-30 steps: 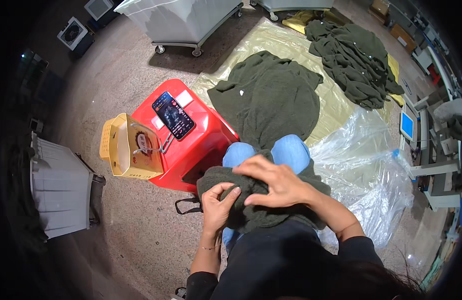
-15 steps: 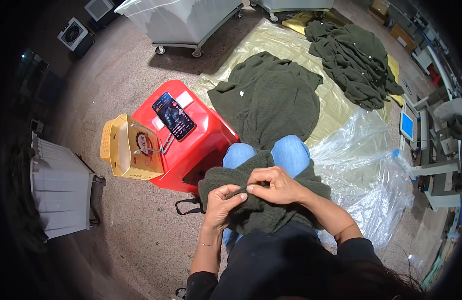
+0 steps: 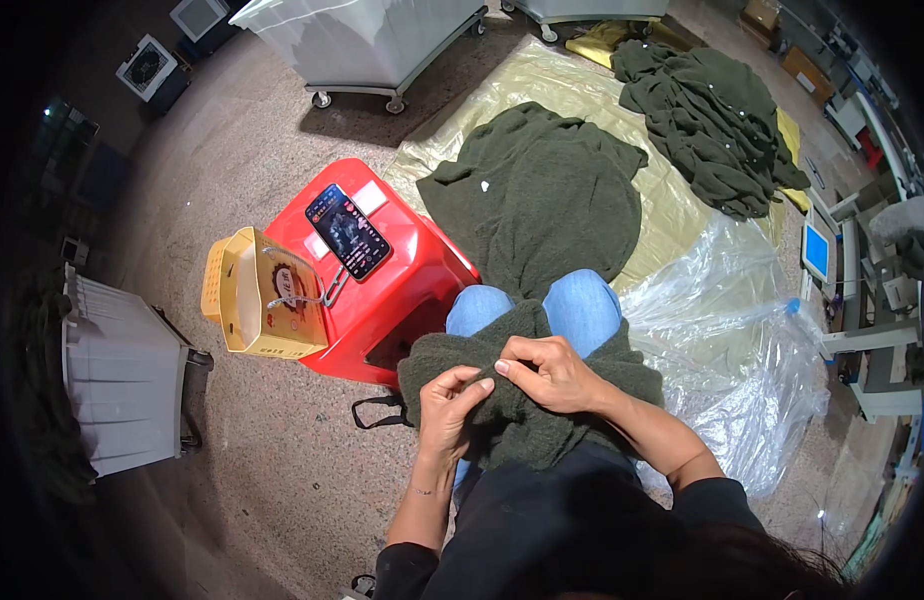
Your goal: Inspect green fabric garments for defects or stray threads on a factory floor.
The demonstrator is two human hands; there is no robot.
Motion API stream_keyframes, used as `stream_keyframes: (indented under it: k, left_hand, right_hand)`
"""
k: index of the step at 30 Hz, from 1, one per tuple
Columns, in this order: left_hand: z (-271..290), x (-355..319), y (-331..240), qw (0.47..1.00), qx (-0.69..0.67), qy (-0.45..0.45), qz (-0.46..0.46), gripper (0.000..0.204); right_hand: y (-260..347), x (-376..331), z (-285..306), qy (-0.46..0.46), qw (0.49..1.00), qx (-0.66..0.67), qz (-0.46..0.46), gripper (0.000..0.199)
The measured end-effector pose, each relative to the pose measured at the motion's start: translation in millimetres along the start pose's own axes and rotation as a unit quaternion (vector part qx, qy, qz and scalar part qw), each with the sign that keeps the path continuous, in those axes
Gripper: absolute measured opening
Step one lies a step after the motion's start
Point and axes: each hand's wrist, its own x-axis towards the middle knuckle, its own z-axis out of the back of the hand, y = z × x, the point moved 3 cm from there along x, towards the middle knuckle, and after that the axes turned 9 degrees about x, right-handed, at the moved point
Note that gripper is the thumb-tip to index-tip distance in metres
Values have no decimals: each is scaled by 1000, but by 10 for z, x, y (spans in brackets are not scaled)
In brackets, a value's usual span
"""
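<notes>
A dark green knitted garment (image 3: 527,440) lies bunched across my lap, over the knees of my blue jeans (image 3: 585,308). My left hand (image 3: 445,408) pinches a fold of it between thumb and fingers. Close beside it, my right hand (image 3: 554,378) grips the same knit with thumb and bent forefinger. Whether a small thing such as a thread or needle sits between the fingertips, I cannot make out. Ahead of my knees another dark green knitted garment (image 3: 552,190) is spread out, with a small white tag (image 3: 485,186) on it.
To the left stands a red plastic stool (image 3: 422,270) bearing a phone (image 3: 349,230), small scissors-like metal snips (image 3: 334,288) and a yellow box (image 3: 244,300). Clear and yellowish plastic sheeting (image 3: 722,320) covers the floor, with a garment pile (image 3: 712,125) far right. Wheeled bins (image 3: 357,40) stand around.
My left hand has tilted and shifted slightly to the right. My right hand has moved a little, still pinching the knit. The stool and garments on the floor stay put.
</notes>
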Motion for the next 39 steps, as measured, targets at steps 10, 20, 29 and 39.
stream_keyframes:
  k: [10, 20, 29, 39]
  left_hand:
    - [9, 196, -106, 978, 15, -174, -113, 15]
    - [255, -35, -318, 990, -137, -21, 6, 26]
    - [143, -130, -434, 984, -176, -15, -12, 28]
    - [9, -224, -588, 986, -162, -4, -31, 22]
  right_hand:
    - [126, -137, 41, 48, 998, -25, 37, 21]
    - [-67, -449, 723, -56, 997, -59, 14, 28]
    - [23, -443, 319, -117, 940, -298, 121, 26]
    - [-133, -338, 541, -70, 997, 3, -33, 30]
